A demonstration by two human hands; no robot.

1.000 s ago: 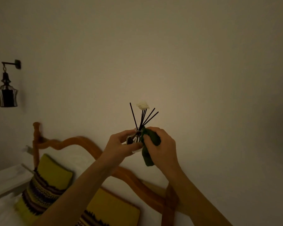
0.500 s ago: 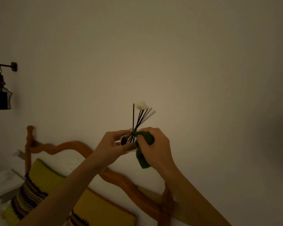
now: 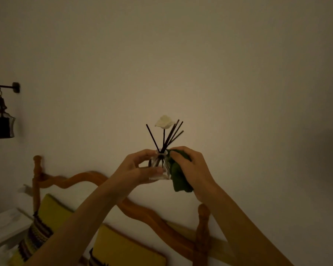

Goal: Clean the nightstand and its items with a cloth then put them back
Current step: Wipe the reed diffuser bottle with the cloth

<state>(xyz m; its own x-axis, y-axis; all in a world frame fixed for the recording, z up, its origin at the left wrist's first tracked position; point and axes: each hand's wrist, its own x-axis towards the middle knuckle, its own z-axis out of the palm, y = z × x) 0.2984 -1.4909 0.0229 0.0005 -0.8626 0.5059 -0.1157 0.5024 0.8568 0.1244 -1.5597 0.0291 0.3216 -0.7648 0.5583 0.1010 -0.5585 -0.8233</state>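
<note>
The reed diffuser (image 3: 160, 166) is a small clear glass bottle, squarish and glossy, held up in the air in front of a plain pale wall (image 3: 181, 64), above the curved headboard (image 3: 88, 178). From its narrow neck a fan of thin dark sticks (image 3: 168, 137) spreads upward, and one stem carries a soft white flower (image 3: 164, 121) with folded petals.

The left hand (image 3: 135, 172) grips the bottle from the left side, thumb across the front near the base and fingers curled round the back, so the glass shows between them. The right hand (image 3: 192, 169) is clenched on a dark green cloth (image 3: 179, 178), a soft, matte fabric bunched into a wad. The fingertips (image 3: 174, 153) press the cloth against the right side of the bottle, at the shoulder just beneath the neck; a loose fold of the cloth hangs down below the palm. The two hands sit close together, with the bottle between them and touching both.

Below, the headboard is warm, polished wood with a wavy top rail and turned posts. Against it lean two mustard-yellow pillows (image 3: 52, 214) with dark, striped woven bands. High on the left, a dark metal wall lantern (image 3: 2, 122) hangs from a bracket. The light is dim and yellowish.
</note>
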